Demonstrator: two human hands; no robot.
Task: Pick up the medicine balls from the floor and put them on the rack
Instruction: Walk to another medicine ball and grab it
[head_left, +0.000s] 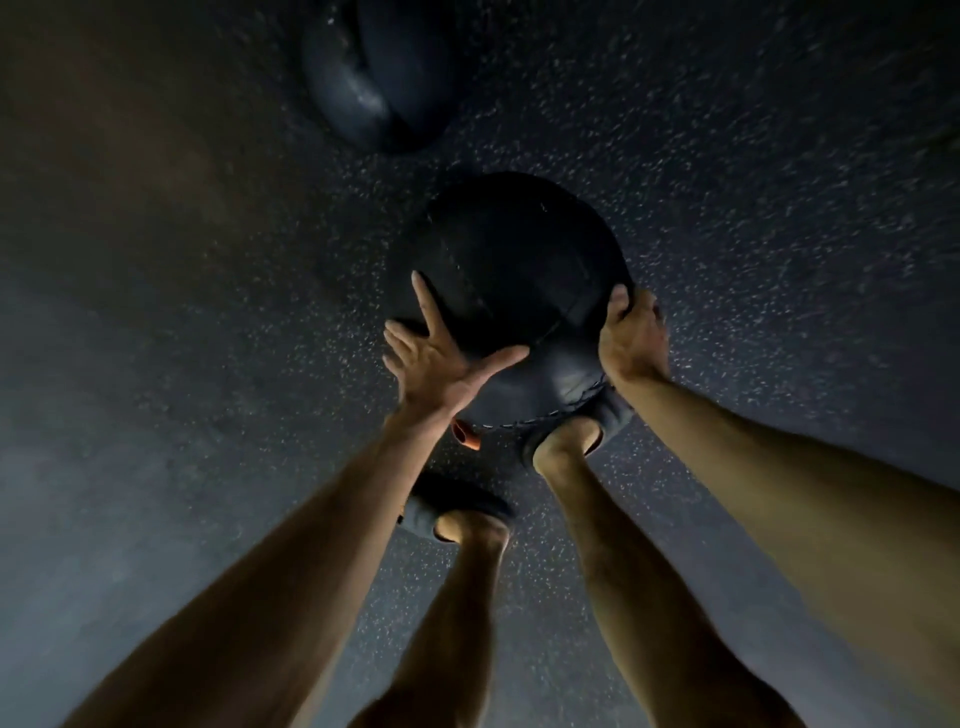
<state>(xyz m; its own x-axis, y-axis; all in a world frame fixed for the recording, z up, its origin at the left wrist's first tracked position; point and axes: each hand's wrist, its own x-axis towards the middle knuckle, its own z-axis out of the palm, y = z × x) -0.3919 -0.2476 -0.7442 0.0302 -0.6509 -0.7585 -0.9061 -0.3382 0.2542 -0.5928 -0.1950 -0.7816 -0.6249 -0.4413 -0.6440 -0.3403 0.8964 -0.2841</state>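
A large black medicine ball (514, 270) with stitched seams sits just in front of my feet, in the middle of the view. My left hand (441, 358) lies against its near left side with fingers spread and straight. My right hand (631, 338) is on the ball's right side, fingers curled round its edge. A second black medicine ball (374, 78) lies on the floor farther away, at the top of the view. No rack is in sight.
The floor (753, 208) is dark speckled rubber all around. My two feet in dark shoes, the left shoe (452, 506) and the right shoe (587, 421), stand just behind the near ball. The light is dim.
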